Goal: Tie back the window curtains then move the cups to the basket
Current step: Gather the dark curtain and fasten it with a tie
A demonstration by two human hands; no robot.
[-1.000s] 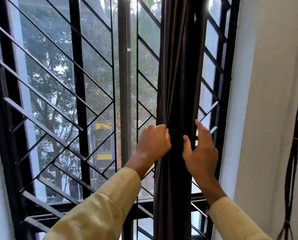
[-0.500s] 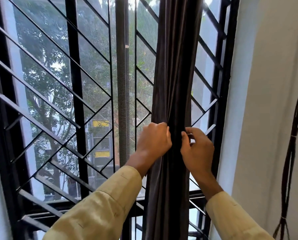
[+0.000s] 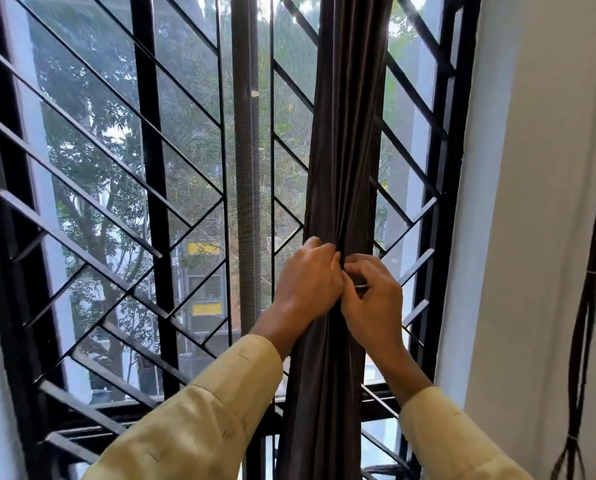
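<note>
A dark brown curtain (image 3: pixel 345 116) hangs bunched into a narrow column in front of the right half of the window. My left hand (image 3: pixel 308 278) wraps around the gathered cloth from the left at about mid height. My right hand (image 3: pixel 372 299) presses in from the right, fingers curled and pinching the folds against the left hand. Both hands touch each other over the bunch. Whether a tie band runs under the fingers is hidden. No cups or basket are in view.
A black metal window grille (image 3: pixel 151 202) with diagonal bars fills the left and centre, with a mesh screen and trees behind. A white wall (image 3: pixel 532 202) stands at the right. Dark cables (image 3: pixel 587 306) hang down the wall at the far right.
My right hand has come off the window side of the curtain and closed on the folds, moving left until it meets my left hand. The cloth is pinched tighter.
</note>
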